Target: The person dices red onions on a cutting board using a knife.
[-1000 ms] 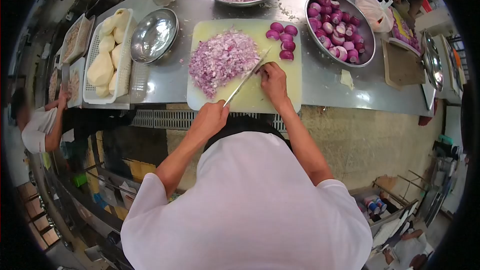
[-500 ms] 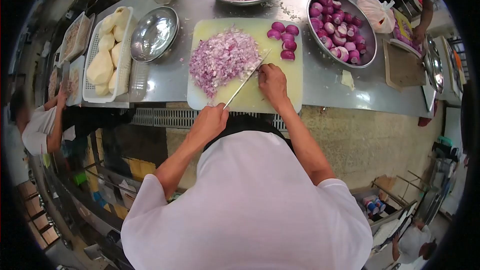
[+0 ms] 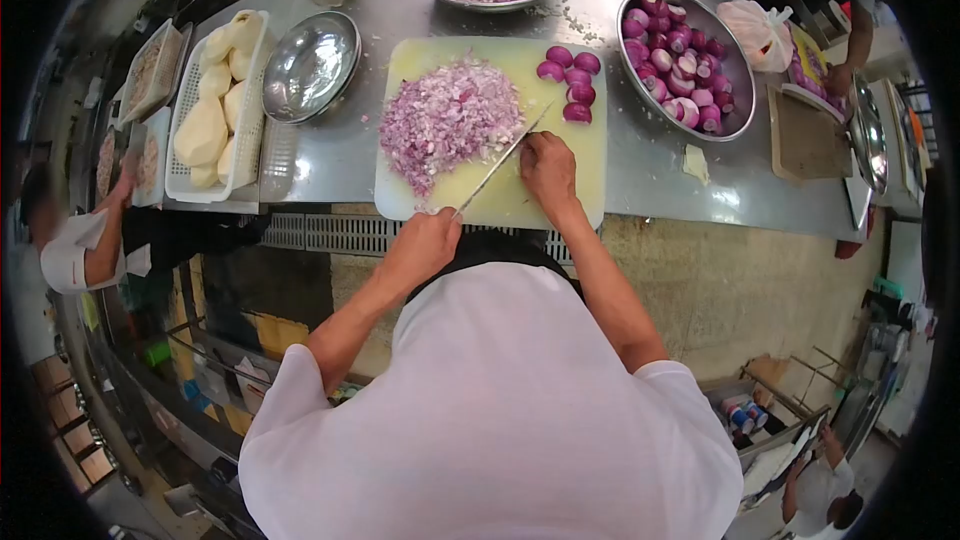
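My left hand (image 3: 425,240) is closed round the handle of a knife (image 3: 505,157), whose blade slants up and right across the cutting board (image 3: 480,205). Beside the blade, my right hand (image 3: 549,168) rests on the board with its fingers curled down; whatever lies under the fingertips is hidden. A heap of chopped red onion (image 3: 450,120) covers the board's left part, touching the blade's left side. Several peeled red onion halves (image 3: 578,93) sit at the board's upper right, above my right hand.
A steel bowl (image 3: 745,105) of peeled red onions stands at right, another bowl (image 3: 490,7) of chopped onion at the back. Leftward are an upturned-looking steel bowl (image 3: 310,65) and a white basket (image 3: 250,125) of pale peeled roots. Other people work at both sides.
The knife and my left hand have shifted slightly right and the blade's angle has altered a little. My right hand has barely moved. The person at left has moved an arm.
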A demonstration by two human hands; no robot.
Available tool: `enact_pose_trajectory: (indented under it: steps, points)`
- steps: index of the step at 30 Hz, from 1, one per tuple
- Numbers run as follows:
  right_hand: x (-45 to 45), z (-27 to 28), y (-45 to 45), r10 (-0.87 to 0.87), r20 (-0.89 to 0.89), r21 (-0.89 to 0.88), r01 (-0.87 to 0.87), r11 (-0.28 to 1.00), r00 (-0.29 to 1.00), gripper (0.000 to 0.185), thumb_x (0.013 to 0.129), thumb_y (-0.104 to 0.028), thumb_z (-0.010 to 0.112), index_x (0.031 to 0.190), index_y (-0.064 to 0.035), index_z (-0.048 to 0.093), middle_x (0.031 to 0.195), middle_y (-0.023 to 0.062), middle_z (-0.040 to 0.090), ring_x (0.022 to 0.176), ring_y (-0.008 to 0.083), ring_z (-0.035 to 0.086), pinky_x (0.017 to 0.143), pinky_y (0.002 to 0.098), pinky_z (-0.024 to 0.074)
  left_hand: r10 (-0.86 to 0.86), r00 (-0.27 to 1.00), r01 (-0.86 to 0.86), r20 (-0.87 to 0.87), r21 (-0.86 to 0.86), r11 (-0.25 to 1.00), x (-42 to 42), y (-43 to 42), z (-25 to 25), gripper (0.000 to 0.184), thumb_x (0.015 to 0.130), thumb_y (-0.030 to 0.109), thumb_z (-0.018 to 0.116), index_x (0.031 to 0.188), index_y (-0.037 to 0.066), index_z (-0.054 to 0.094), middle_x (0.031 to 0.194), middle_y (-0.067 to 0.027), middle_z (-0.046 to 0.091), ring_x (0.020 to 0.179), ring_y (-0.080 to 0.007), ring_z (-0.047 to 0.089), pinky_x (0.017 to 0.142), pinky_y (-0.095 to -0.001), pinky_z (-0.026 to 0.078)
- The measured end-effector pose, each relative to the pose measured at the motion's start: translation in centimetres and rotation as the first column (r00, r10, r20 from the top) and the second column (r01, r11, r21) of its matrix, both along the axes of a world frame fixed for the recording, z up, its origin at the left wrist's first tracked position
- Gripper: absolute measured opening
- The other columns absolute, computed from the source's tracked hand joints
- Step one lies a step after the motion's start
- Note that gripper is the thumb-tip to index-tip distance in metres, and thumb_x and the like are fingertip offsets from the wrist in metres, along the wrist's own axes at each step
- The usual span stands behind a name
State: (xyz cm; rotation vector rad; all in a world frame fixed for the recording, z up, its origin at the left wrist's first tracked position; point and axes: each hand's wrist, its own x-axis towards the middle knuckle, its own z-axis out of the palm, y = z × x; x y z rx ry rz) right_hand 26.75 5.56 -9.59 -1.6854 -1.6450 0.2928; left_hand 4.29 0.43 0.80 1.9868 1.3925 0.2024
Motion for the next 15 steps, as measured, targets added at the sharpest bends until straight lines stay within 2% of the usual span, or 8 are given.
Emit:
enact_pose_trajectory:
  steps: [3, 6, 10, 12, 14, 15]
  points:
    - [0.1, 0.0, 0.0, 0.02, -0.015, 0.048, -0.02, 0.999, 1.0, 0.005, 0.078, -0.004, 0.062, 0.079, -0.0014, 0.065, 0.078, 0.0171, 0.061, 0.079, 0.0375, 0.061, 0.071, 0.0465, 0.0499, -0.01, 0.999, 0.011, -0.049, 0.017, 1.0, -0.1, 0.6, -1.0, 0.025, 0.094, 0.015, 0.054, 0.082, -0.006, 0.06, 0.069, -0.0306, 0.06, 0.071, -0.05, 0.06, 0.066, -0.0565, 0.047]
    - [0.4, 0.0, -0.1, 0.018, -0.001, 0.009, -0.018, 1.0, 1.0, 0.005, 0.077, -0.003, 0.061, 0.079, -0.001, 0.065, 0.078, 0.0177, 0.062, 0.078, 0.0377, 0.061, 0.071, 0.0462, 0.05, 0.0, 1.0, 0.0, -0.03, -0.004, 1.0, 0.2, 0.1, 0.4, 0.025, 0.094, 0.015, 0.054, 0.082, -0.005, 0.06, 0.069, -0.0306, 0.06, 0.071, -0.0503, 0.06, 0.065, -0.0564, 0.046]
    - [0.6, -0.2, 0.0, 0.031, -0.041, 0.073, -0.028, 0.997, 0.999, 0.005, 0.077, -0.002, 0.061, 0.08, -0.0007, 0.065, 0.077, 0.0175, 0.061, 0.077, 0.0371, 0.061, 0.07, 0.0461, 0.0497, -0.037, 0.999, 0.037, -0.019, 0.023, 0.999, 0.4, 1.5, -1.5, 0.026, 0.095, 0.016, 0.053, 0.082, -0.005, 0.06, 0.069, -0.0302, 0.059, 0.07, -0.0502, 0.059, 0.064, -0.0561, 0.045]
    - [1.6, 0.0, -0.1, 0.007, -0.08, 0.083, 0.0, 0.997, 0.997, 0.005, 0.077, 0.0, 0.061, 0.081, -0.001, 0.065, 0.076, 0.0172, 0.063, 0.074, 0.0369, 0.063, 0.067, 0.0449, 0.0505, -0.044, 0.998, 0.043, 0.05, 0.021, 0.999, 0.4, 2.4, -0.5, 0.027, 0.096, 0.017, 0.052, 0.081, -0.004, 0.058, 0.069, -0.0296, 0.059, 0.069, -0.0501, 0.058, 0.062, -0.0554, 0.044]
    - [4.6, 1.2, -0.1, -0.151, -0.168, 0.13, 0.173, 0.976, 0.974, 0.008, 0.078, 0.001, 0.061, 0.083, -0.0023, 0.066, 0.077, 0.0169, 0.064, 0.071, 0.0352, 0.065, 0.063, 0.0429, 0.0514, -0.023, 0.997, 0.023, 0.071, -0.005, 1.0, 0.6, 1.5, 1.1, 0.028, 0.096, 0.018, 0.053, 0.08, -0.005, 0.058, 0.069, -0.0294, 0.058, 0.069, -0.0501, 0.058, 0.062, -0.0549, 0.044]
    - [6.0, 1.4, -0.1, -0.185, -0.14, 0.149, 0.205, 0.967, 0.973, 0.01, 0.079, 0.002, 0.06, 0.086, -0.0025, 0.067, 0.08, 0.017, 0.065, 0.071, 0.0348, 0.066, 0.062, 0.0414, 0.0518, -0.028, 0.996, 0.032, 0.083, -0.04, 0.999, 0.6, 1.0, 1.5, 0.028, 0.096, 0.018, 0.053, 0.08, -0.005, 0.058, 0.069, -0.0291, 0.058, 0.069, -0.05, 0.058, 0.062, -0.0544, 0.044]
